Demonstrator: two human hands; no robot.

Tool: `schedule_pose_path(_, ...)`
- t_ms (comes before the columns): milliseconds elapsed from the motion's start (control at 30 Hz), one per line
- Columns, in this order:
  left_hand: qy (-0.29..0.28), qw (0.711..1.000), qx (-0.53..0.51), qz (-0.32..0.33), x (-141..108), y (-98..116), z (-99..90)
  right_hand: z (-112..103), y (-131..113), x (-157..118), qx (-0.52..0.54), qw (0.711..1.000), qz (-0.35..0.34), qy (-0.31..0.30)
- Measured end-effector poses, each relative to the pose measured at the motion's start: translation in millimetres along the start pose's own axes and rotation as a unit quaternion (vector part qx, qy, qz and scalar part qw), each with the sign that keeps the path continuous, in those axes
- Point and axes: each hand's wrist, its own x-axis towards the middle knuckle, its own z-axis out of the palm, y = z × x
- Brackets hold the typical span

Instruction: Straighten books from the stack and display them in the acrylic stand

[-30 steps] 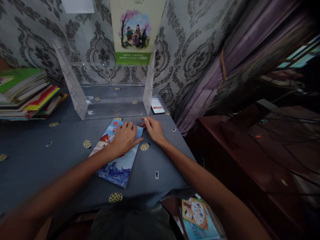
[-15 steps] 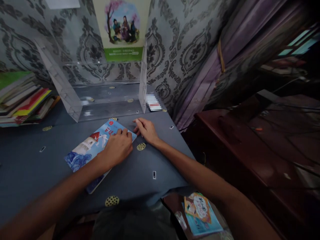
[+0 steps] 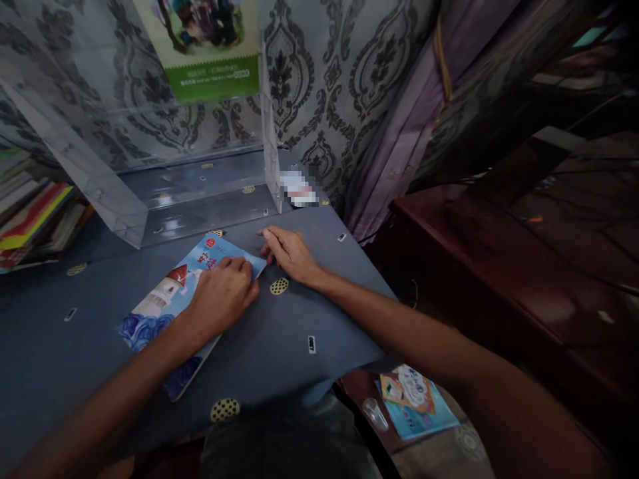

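Note:
A paperback book (image 3: 167,293) with a blue cover, a white red-roofed building and dark blue waves lies at a slant on the grey-blue tablecloth. My left hand (image 3: 224,293) rests on its upper right part, fingers bent over the cover and thumb by the right edge. Part of the red title is hidden under that hand. Close by the book's top right corner is my right hand (image 3: 289,254), its side on the cloth. Its fingers are curled in and the thumb lies against the index finger; whether anything is between them is hidden.
Behind the book stands a clear acrylic rack (image 3: 127,209) against the patterned wall. A stack of books (image 3: 34,219) sits at the left. Lower right, more books (image 3: 419,406) lie on a lower surface. A dark red cabinet (image 3: 459,266) stands right of the table (image 3: 319,392).
The view has shifted a little, so the rack and book stack sit further left. Both hands keep nearly the same place by the book.

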Motion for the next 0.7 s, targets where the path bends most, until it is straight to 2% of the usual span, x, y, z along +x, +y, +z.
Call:
schedule_pose_path(233, 0.025, 1.0, -0.017, 0.011, 1.4, -5.3, 2.6, -0.6, -2.7, -0.5, -0.025, 1.0, -0.016, -0.006)
schedule_pose_path(467, 0.013, 1.0, -0.009, 0.02, 2.7, -7.0, -0.3, -0.5, -2.4, -0.6, -0.008, 1.0, -0.008, -0.013)
schedule_pose_path(700, 0.027, 0.999, -0.013, 0.032, 2.5, -9.2, 0.7, -0.1, -1.7, -1.1, -0.034, 0.999, -0.031, -0.006)
